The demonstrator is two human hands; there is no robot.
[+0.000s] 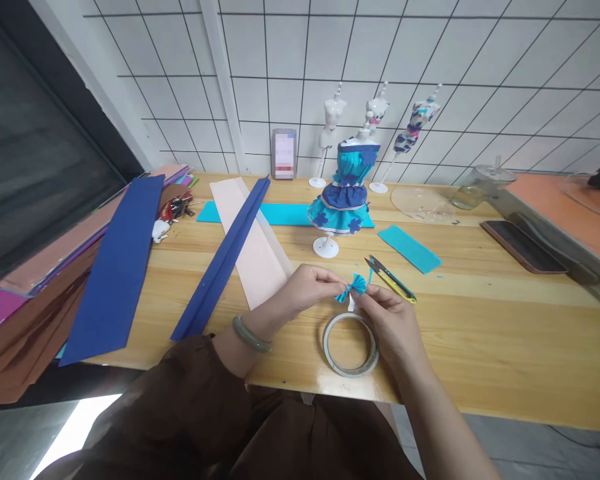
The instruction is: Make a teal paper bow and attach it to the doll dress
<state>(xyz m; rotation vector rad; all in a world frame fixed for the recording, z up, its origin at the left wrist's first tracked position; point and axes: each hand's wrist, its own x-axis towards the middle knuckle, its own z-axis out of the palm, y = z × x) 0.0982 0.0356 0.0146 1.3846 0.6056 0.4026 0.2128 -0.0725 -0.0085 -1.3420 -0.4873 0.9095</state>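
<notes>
Between my two hands is a small turquoise paper bow [359, 285], gathered at its middle. My left hand [310, 288] pinches its left end, with a bangle on that wrist. The thumb and fingers of my right hand [391, 321] are closed on the bow's right side. A short white strip [351, 304] hangs just under the bow. Right below, a roll of tape [329, 347] lies flat on the table. Thread snips [391, 280] with yellow and dark handles lie just beyond my right hand, beside thin turquoise scraps.
A small dress form [353, 193] in a turquoise and blue dress stands ahead, with more mini mannequins [333, 123] behind. Blue strips [117, 267], a pale pink strip [253, 267] and turquoise pieces [410, 249] lie around. A phone [284, 155] leans on the wall; a dark phone [523, 247] lies right.
</notes>
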